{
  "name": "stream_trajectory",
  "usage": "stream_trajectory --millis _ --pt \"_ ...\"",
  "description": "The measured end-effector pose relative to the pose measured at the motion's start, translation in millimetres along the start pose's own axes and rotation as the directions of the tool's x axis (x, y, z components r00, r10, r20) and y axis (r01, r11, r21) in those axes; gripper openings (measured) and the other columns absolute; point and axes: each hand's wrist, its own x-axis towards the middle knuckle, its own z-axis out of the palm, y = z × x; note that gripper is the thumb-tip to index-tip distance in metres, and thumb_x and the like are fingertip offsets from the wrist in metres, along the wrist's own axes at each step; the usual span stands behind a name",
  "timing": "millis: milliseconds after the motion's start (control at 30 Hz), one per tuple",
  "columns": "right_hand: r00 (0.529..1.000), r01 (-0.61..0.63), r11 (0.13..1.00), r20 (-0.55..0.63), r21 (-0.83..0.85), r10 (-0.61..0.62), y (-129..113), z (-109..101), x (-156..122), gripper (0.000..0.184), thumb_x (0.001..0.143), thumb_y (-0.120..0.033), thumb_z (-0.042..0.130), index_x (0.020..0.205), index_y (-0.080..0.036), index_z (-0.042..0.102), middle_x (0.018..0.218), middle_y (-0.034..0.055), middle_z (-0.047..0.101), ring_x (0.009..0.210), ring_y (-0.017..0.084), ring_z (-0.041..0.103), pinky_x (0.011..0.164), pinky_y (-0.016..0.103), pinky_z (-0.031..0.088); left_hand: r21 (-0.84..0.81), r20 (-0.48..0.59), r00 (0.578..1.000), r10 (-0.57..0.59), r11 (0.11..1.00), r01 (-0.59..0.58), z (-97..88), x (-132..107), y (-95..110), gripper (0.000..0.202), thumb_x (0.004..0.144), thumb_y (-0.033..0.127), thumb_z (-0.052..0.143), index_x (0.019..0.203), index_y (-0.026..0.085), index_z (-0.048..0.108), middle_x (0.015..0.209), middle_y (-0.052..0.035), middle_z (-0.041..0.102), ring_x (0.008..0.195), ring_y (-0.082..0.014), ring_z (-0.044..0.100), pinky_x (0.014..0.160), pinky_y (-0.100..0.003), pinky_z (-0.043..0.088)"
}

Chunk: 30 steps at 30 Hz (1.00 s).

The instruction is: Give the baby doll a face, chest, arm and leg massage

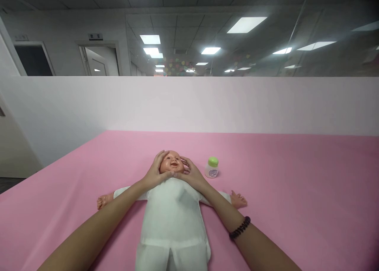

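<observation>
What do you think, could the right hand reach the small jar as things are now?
Probably yes: the small jar stands close to the right hand, on its outer side, and nothing visible stands between them. The hand would first need to leave the doll's head.

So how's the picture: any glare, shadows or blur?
Head view: the ceiling lights glare white, the top right corner fades dark; the doll looks fairly sharp, with soft shadows on the pink surface beside it; the jar has print too small to read.

Gap between right hand [193,175] and jar [211,169]; doll's arm [226,196] bars near side.
</observation>
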Motion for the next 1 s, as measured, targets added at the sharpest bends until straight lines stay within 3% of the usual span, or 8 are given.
stream_trajectory --millis 100,200,333,500,667,833,900,1000 --pt "0.988 0.036 0.983 -0.144 -0.179 -0.063 1 1 1 0.073 0.060 -0.047 0.090 0.118 -0.022 0.054 0.118 0.0100 0.067 0.100 0.024 0.068 0.086 0.040 0.056 -0.012 -0.042 0.996 -0.073 0.997 0.072 3.3 1 3 0.085 0.082 0.053 0.074 0.153 0.028 0.034 0.165 -0.0112 0.023 0.155 -0.0316 0.020 0.124 -0.049 0.028" --pt "0.948 0.059 0.901 -0.258 -0.430 -0.186 0 2 0 0.051 0.062 -0.049 0.087 0.090 -0.023 0.053 0.085 0.0004 0.065 0.075 0.020 0.061 0.068 0.033 0.049 -0.033 -0.074 0.988 -0.139 0.990 0.137 6.4 1 8 0.089 0.082 0.053 0.074 0.154 0.027 0.030 0.166 -0.0118 0.024 0.153 -0.0308 0.026 0.123 -0.047 0.031" --pt "0.922 0.153 0.798 -0.207 -0.583 -0.327 0 5 -2 0.034 0.075 -0.043 0.075 0.076 -0.023 0.047 0.072 -0.0026 0.058 0.066 0.018 0.054 0.061 0.031 0.040 -0.017 -0.131 0.976 -0.171 0.985 0.171 7.9 3 14 0.083 0.083 0.048 0.072 0.152 0.025 0.032 0.163 -0.0128 0.032 0.149 -0.0301 0.034 0.121 -0.046 0.034" --pt "0.907 0.286 0.716 -0.061 -0.637 -0.417 -1 11 -4 0.007 0.088 -0.027 0.056 0.084 -0.022 0.060 0.087 0.0025 0.069 0.083 0.020 0.063 0.077 0.035 0.048 0.079 -0.265 0.951 -0.156 0.980 0.183 3.7 7 14 0.074 0.078 0.042 0.077 0.139 0.023 0.041 0.148 -0.0136 0.050 0.139 -0.0298 0.047 0.113 -0.046 0.042" --pt "0.934 0.314 0.707 0.072 -0.634 -0.351 -4 18 -14 0.033 0.093 -0.038 0.056 0.120 -0.021 0.065 0.121 0.0092 0.070 0.115 0.026 0.064 0.102 0.042 0.047 0.139 -0.356 0.926 -0.123 0.973 0.183 -3.1 9 13 0.061 0.076 0.042 0.078 0.126 0.024 0.048 0.134 -0.0119 0.057 0.124 -0.0298 0.057 0.103 -0.047 0.047" --pt "0.962 0.265 0.700 0.137 -0.663 -0.235 -1 25 -23 0.058 0.094 -0.052 0.055 0.144 -0.022 0.052 0.152 0.0108 0.050 0.146 0.032 0.038 0.120 0.056 0.027 0.146 -0.365 0.918 -0.153 0.965 0.219 -8.7 6 11 0.057 0.077 0.042 0.076 0.123 0.025 0.048 0.129 -0.0107 0.063 0.123 -0.0296 0.060 0.102 -0.047 0.047" --pt "0.970 0.238 0.697 0.132 -0.676 -0.204 -1 25 -23 0.058 0.095 -0.055 0.053 0.145 -0.025 0.050 0.153 0.0094 0.048 0.149 0.034 0.033 0.120 0.060 0.023 0.164 -0.357 0.921 -0.156 0.960 0.226 -9.0 5 9 0.053 0.079 0.043 0.074 0.122 0.025 0.049 0.128 -0.0103 0.065 0.123 -0.0296 0.060 0.104 -0.047 0.046" --pt "0.957 0.250 0.636 0.084 -0.730 -0.279 -6 17 -18 0.048 0.098 -0.049 0.048 0.137 -0.023 0.057 0.140 0.0113 0.059 0.139 0.033 0.045 0.117 0.055 0.031 0.193 -0.296 0.946 -0.135 0.961 0.198 -7.5 4 5 0.050 0.084 0.044 0.069 0.125 0.024 0.050 0.131 -0.0101 0.064 0.125 -0.0296 0.060 0.106 -0.048 0.045"
